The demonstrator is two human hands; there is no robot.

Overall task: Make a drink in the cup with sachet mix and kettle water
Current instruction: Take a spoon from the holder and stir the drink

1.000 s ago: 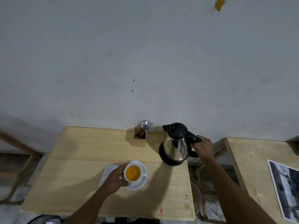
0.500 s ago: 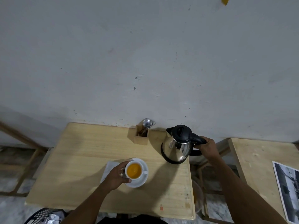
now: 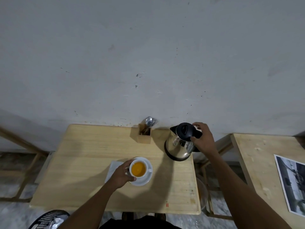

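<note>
A pale wooden tabletop stands against a scuffed grey wall, with bare wood across its left half. Near its back right corner a steel kettle stands upright, the right hand in a loose grip over its black handle and lid. Just in front, the left hand wraps a white cup of orange drink on its saucer, beside a white napkin; a wooden holder of spoons sits at the back edge.

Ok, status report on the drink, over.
Left hand around cup of orange drink on saucer. Right hand on kettle, upright on table. Nothing in the way.
</note>
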